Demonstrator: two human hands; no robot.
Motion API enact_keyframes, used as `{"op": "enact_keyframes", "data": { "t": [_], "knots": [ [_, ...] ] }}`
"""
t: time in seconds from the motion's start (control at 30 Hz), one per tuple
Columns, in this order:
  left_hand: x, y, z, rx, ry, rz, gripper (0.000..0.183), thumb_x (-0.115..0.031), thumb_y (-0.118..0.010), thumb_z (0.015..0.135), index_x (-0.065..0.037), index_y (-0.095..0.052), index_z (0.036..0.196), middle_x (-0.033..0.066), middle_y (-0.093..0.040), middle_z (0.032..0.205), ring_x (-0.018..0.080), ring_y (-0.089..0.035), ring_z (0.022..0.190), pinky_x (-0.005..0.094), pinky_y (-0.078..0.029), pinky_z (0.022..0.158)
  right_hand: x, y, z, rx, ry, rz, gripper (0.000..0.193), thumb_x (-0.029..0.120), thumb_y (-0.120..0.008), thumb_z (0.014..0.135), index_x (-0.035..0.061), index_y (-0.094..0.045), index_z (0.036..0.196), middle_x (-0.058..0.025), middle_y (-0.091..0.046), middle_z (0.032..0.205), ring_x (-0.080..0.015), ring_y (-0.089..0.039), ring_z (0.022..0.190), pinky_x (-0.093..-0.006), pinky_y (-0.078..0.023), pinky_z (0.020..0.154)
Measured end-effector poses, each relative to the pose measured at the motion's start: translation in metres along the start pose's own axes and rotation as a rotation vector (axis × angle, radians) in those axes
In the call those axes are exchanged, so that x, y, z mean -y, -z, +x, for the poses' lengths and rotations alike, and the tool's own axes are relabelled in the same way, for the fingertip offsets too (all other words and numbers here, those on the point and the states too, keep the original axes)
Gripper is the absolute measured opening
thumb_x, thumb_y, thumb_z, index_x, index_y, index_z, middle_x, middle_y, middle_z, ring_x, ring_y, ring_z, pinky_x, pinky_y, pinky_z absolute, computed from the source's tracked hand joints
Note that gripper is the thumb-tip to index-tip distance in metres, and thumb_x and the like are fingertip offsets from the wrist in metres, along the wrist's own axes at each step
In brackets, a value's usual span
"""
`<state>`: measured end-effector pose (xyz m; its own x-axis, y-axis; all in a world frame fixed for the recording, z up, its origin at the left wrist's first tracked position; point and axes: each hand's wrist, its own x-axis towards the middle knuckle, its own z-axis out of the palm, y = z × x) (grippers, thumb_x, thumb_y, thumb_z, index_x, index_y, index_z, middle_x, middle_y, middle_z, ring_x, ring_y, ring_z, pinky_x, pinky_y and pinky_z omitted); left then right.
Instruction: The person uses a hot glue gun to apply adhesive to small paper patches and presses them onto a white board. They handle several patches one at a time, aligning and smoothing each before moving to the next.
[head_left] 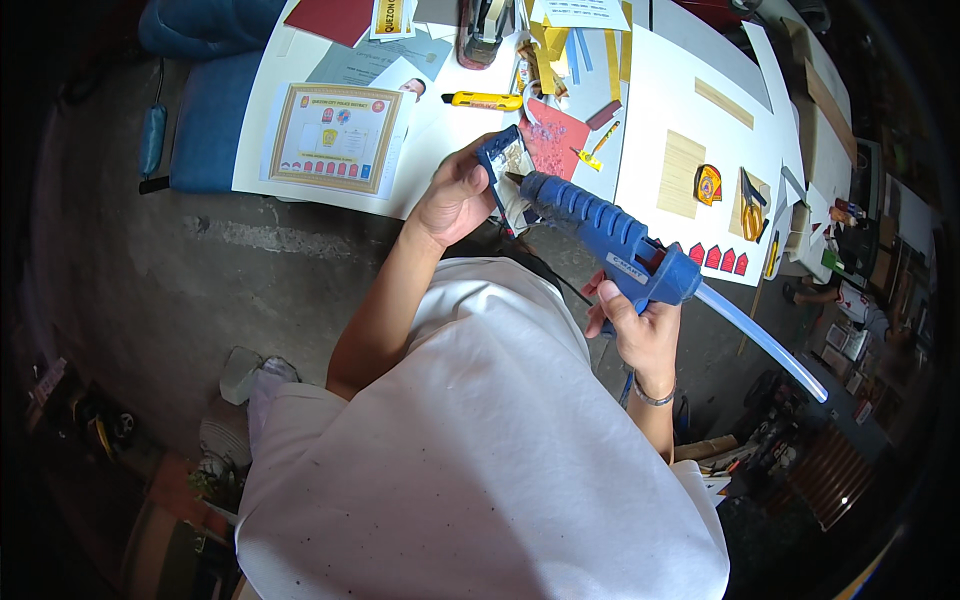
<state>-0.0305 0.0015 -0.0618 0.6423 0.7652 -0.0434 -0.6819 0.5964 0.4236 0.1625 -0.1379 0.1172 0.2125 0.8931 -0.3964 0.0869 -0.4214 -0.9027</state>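
The right hand (pixel 640 325) has its fingers wrapped round the handle of a blue glue gun (pixel 605 225); the left hand (pixel 455 200) pinches a small dark blue and silver piece (pixel 505 165) by its left side, between thumb and fingers; both things are held up in front of the white shirt (pixel 470 430), by the near edge of the white table (pixel 650 110); the gun lies on a slant, with its long body going from the right hand up and left, so its dark tip points at the small piece; the left hand is nearer to that tip, and the right hand is back by the fat end; the tip shows over the face of the piece, but I cannot tell if they touch; a long, pale glue stick (pixel 765 340) pokes out of the gun's back, down and to the right; past the piece lie a red sheet (pixel 555 135) and a yellow cutter (pixel 485 101).
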Motion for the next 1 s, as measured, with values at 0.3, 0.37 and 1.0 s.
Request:
{"op": "enact_keyframes", "data": {
  "t": [0.3,0.37,1.0],
  "knots": [
    [-0.001,-0.001,0.000,-0.008,0.009,-0.013,0.087,-0.041,-0.081,0.087,0.002,-0.041,0.151,0.0149,-0.054,0.142,0.0258,-0.056,0.129,0.0427,-0.043,0.112,0.004,0.004,0.003,-0.041,-0.045,-0.029,0.021,0.009,-0.065,0.094,-0.0061,-0.061,0.108,-0.0106,-0.068,0.082,-0.0153,-0.066,0.053,-0.0268,-0.053,0.047],
    [-0.001,-0.003,0.000,-0.004,0.014,-0.014,0.087,-0.041,-0.081,0.087,0.002,-0.042,0.151,0.0147,-0.055,0.142,0.0254,-0.056,0.129,0.0424,-0.043,0.112,0.005,0.005,0.003,-0.034,-0.033,-0.060,0.017,0.009,-0.062,0.095,-0.0051,-0.062,0.105,-0.0114,-0.068,0.081,-0.0164,-0.066,0.053,-0.0276,-0.053,0.047],
    [0.003,-0.003,0.001,0.005,0.020,-0.063,0.079,-0.039,-0.080,0.088,-0.002,-0.047,0.149,0.0147,-0.055,0.143,0.0266,-0.053,0.133,0.0462,-0.040,0.115,0.009,0.004,0.002,-0.051,0.028,0.027,0.033,0.006,-0.067,0.091,-0.0077,-0.059,0.120,-0.0179,-0.073,0.103,-0.0162,-0.069,0.063,-0.0262,-0.057,0.051]
  ]
}}
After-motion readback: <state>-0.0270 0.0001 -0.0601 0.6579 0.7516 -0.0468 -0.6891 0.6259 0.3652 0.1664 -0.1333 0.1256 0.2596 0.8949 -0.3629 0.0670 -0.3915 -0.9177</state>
